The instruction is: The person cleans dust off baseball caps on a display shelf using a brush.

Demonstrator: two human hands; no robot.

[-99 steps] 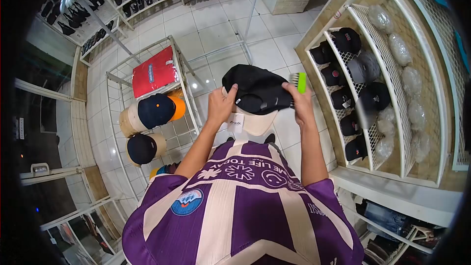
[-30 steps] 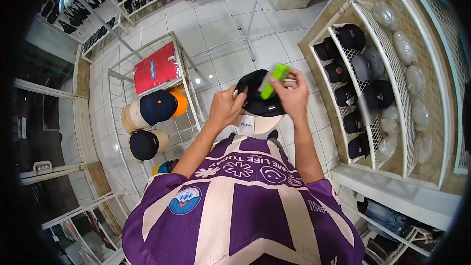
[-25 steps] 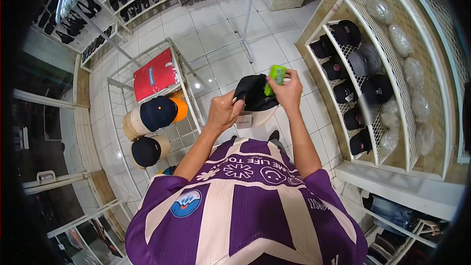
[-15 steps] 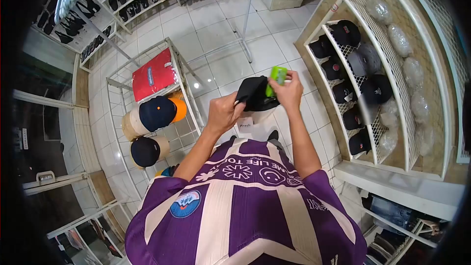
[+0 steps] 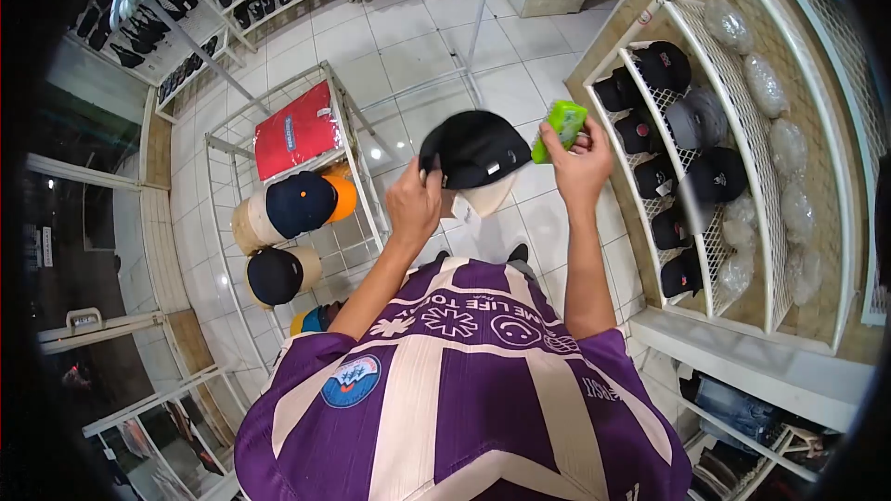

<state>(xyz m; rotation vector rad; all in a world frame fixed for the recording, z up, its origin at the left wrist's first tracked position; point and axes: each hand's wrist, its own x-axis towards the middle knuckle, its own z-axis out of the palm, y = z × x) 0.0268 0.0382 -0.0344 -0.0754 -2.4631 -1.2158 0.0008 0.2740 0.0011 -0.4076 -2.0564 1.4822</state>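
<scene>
A black cap (image 5: 471, 150) hangs from my left hand (image 5: 414, 202), whose fingers are closed on its left edge. The cap is tilted, and its cream underside or brim (image 5: 488, 195) shows below, beside a small white tag (image 5: 464, 211). My right hand (image 5: 583, 163) grips a bright green object (image 5: 560, 130), perhaps a brush, just to the right of the cap and apart from it.
On the left, a white wire rack (image 5: 327, 74) bears a red packaged garment (image 5: 297, 130), a navy cap (image 5: 302, 206) and another dark cap (image 5: 275, 276). To the right, a mesh shelf (image 5: 733, 130) holds several caps and clear plastic bundles. Shoe shelves stand at the back left.
My right hand has moved right and away from the cap with the green object. The cap has opened out and turned, showing its rounded shape and pale part below.
</scene>
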